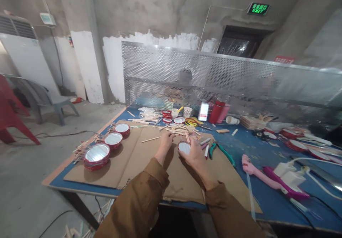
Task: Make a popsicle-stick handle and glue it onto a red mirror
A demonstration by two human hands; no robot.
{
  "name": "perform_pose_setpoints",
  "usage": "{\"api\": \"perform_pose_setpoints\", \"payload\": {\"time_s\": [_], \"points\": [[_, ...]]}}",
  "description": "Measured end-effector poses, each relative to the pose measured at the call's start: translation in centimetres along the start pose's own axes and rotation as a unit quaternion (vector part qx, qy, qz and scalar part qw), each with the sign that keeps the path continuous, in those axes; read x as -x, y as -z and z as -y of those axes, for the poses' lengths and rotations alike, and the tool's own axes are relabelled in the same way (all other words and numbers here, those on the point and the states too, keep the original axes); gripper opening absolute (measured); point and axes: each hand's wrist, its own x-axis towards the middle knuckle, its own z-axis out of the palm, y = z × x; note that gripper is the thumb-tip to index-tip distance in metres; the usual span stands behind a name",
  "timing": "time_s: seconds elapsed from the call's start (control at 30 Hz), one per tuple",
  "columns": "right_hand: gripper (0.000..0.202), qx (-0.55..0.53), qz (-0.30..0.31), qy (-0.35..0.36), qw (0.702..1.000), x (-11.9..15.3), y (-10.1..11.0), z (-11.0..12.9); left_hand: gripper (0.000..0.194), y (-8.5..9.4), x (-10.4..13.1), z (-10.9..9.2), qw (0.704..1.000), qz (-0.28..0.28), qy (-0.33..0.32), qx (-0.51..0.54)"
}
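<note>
- A red-rimmed disc with a pale face is above the right half of the cardboard.
- The right hand has its grip closed on the disc, thumb and fingers at the rim.
- The left hand is over the cardboard's middle, fingers curled; whether its grip has hold of anything, or how open it is, cannot be told.
- The step in hand looks like close handling of one disc; any next move calls for a steady hold on its rim.
- Loose sticks lie along the cardboard's far edge, and three red-rimmed drums line its left side.
- Right of the cardboard, a pink glue gun lies on the blue counter.
</note>
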Motion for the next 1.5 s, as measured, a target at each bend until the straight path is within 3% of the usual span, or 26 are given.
{"api": "perform_pose_setpoints", "payload": {"time_s": [0.1,0.17,0.37,0.67,1.5], "points": [[0.075,-0.029,-0.063,0.0,0.998,-0.1,-0.1,-0.5,0.026,0.3,0.0,-0.1,1.0,-0.007,0.0,0.011],[0.075,-0.046,-0.074,0.024,0.996,-0.1,-0.1,-0.4,0.026,0.3,-0.1,0.0,1.0,-0.008,0.001,0.015],[0.073,-0.034,-0.027,0.088,0.995,0.5,0.1,0.5,0.02,-0.1,-0.4,0.6,1.0,-0.013,0.001,0.019],[0.069,-0.014,-0.037,0.106,0.994,0.6,0.5,0.9,0.022,0.3,-0.2,0.4,1.0,-0.02,-0.002,0.013],[0.063,-0.009,0.014,0.06,0.998,0.7,0.7,1.0,0.023,0.0,-0.4,0.9,1.0,-0.019,-0.008,0.014]]}}
